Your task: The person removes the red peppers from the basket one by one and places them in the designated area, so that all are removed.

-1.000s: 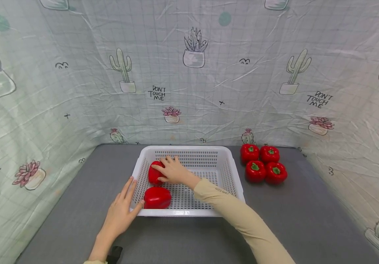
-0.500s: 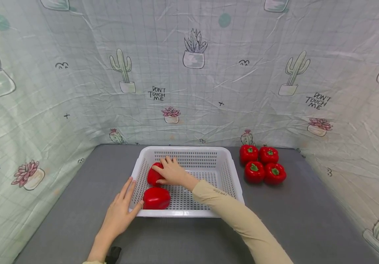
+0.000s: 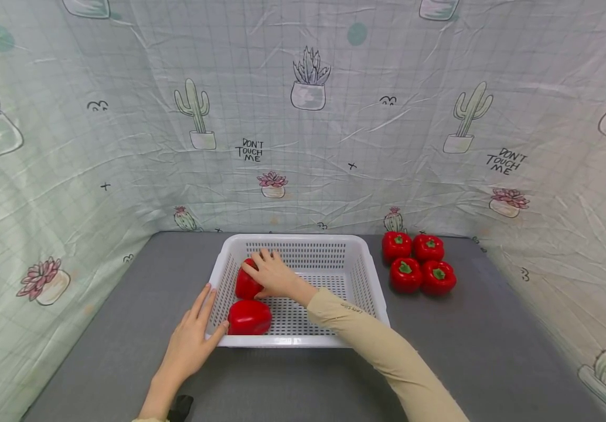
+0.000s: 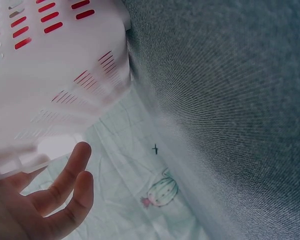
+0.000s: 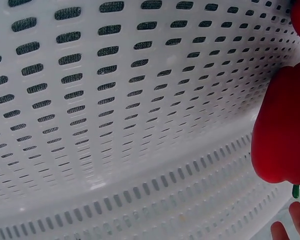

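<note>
Inside a white slotted plastic basket (image 3: 303,341), two red bell peppers lie on their sides at the left end. My right hand (image 3: 276,276) is over the rear bell pepper (image 3: 246,284) and grips it between thumb and fingers. In the right wrist view this pepper (image 5: 282,125) has its green stem pointing towards the fingertips. The front bell pepper (image 3: 249,318) lies close beside it, near the basket's front left corner. My left hand (image 3: 191,334) rests at that corner, fingers along the left rim and thumb at the front rim. In the left wrist view, fingers (image 4: 65,182) extend loosely beside the basket's outer wall.
Several red bell peppers (image 3: 406,274) stand upright with green stems in a cluster right of the basket. The grey table (image 3: 292,381) meets a cactus-printed cloth (image 3: 356,193) hung at the back and sides. A black item (image 3: 181,407) is at the left wrist.
The right hand has turned the rear pepper slightly and drawn it a little nearer to the front one. The left hand keeps its place at the corner.
</note>
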Demonstrator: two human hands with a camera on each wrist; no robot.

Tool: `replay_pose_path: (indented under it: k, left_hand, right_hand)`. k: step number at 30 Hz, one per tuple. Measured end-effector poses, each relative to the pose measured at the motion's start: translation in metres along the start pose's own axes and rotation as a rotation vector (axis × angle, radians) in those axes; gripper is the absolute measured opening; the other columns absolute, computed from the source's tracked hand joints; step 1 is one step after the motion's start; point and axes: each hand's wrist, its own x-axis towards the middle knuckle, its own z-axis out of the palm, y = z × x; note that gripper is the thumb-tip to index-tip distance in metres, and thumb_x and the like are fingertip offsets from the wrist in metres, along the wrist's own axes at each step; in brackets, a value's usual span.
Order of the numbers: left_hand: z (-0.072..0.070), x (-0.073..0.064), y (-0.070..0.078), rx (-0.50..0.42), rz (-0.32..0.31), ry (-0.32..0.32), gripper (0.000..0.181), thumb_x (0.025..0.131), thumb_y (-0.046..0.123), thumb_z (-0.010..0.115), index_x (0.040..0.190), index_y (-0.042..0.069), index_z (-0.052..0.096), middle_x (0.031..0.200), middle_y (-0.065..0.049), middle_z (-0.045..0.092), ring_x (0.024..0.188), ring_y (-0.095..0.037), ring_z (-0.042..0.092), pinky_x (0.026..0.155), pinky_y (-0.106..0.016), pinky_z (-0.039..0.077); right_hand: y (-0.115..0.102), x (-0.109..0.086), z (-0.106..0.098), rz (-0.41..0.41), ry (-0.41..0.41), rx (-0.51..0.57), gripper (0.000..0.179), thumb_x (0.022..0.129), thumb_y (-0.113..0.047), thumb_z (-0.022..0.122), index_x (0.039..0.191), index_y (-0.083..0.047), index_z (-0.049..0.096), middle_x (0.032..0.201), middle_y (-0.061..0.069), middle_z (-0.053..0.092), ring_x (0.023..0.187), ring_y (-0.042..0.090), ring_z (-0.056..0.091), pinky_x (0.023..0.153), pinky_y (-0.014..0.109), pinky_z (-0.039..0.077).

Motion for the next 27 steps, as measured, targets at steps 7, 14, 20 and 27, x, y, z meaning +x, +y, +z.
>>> replay_pose_path:
  k: [7,14,20,27]
  left_hand:
    - [0.0004,0.0,0.0006,-0.004,0.002,0.0,0.067,0.08,0.033,0.058,0.136,0.005,0.034,0.143,-0.014,0.029,0.102,-0.035,0.051,0.073,-0.055,0.047]
    - [-0.0002,-0.0001,0.0002,-0.006,0.001,-0.004,0.068,0.08,0.032,0.059,0.136,0.005,0.034,0.143,-0.014,0.028,0.104,-0.036,0.05,0.073,-0.056,0.047]
    - [-0.0007,0.0011,-0.0005,-0.007,0.005,-0.004,0.068,0.079,0.032,0.06,0.136,0.005,0.034,0.143,-0.014,0.028,0.105,-0.037,0.05,0.073,-0.056,0.047]
    - [-0.0008,0.0012,0.0002,-0.002,-0.009,-0.012,0.069,0.079,0.032,0.06,0.137,0.005,0.033,0.143,-0.015,0.028,0.106,-0.038,0.049,0.075,-0.056,0.047]
  right_hand:
    - [-0.0019,-0.001,-0.0062,-0.021,-0.042,0.055,0.072,0.07,-0.053,0.065,0.128,-0.022,0.036,0.129,0.006,0.041,0.117,0.023,0.039,0.093,0.039,0.041]
    - [-0.0028,-0.0015,-0.0058,-0.029,-0.051,0.065,0.072,0.07,-0.05,0.067,0.126,-0.019,0.034,0.124,0.005,0.044,0.114,0.022,0.043,0.095,0.039,0.042]
    - [-0.0016,-0.0023,-0.0062,-0.039,-0.055,0.055,0.071,0.07,-0.049,0.068,0.126,-0.019,0.035,0.123,0.004,0.044,0.113,0.022,0.043,0.094,0.038,0.042]
    - [0.0004,-0.0053,-0.0088,-0.071,-0.066,0.037,0.066,0.071,-0.039,0.071,0.126,-0.026,0.037,0.127,0.004,0.044,0.115,0.02,0.042,0.095,0.035,0.042]
